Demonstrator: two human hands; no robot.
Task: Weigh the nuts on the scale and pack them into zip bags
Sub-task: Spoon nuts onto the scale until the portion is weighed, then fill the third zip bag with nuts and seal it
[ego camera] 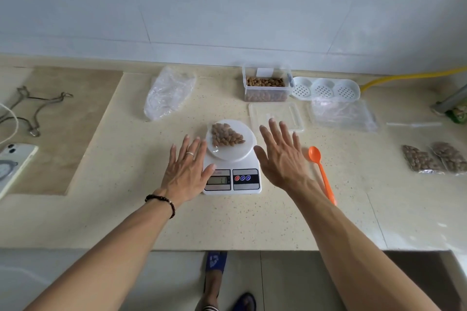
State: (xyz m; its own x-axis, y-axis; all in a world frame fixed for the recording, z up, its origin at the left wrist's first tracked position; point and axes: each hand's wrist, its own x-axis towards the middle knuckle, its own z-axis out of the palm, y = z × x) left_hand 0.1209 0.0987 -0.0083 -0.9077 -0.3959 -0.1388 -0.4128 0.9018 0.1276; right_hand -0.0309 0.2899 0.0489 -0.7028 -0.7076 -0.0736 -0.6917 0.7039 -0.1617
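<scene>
Left hand (185, 171), right hand (283, 156) flank scale (232, 179); brown almonds (225, 138) piled.

Beige speckled counter (126, 222), white tiled wall (227, 7).

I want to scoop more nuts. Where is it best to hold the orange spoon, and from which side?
Grip the orange spoon at its long thin handle, near the end towards you, coming from above with the right hand. Its bowl points away, and it lies flat beside that hand.
</scene>
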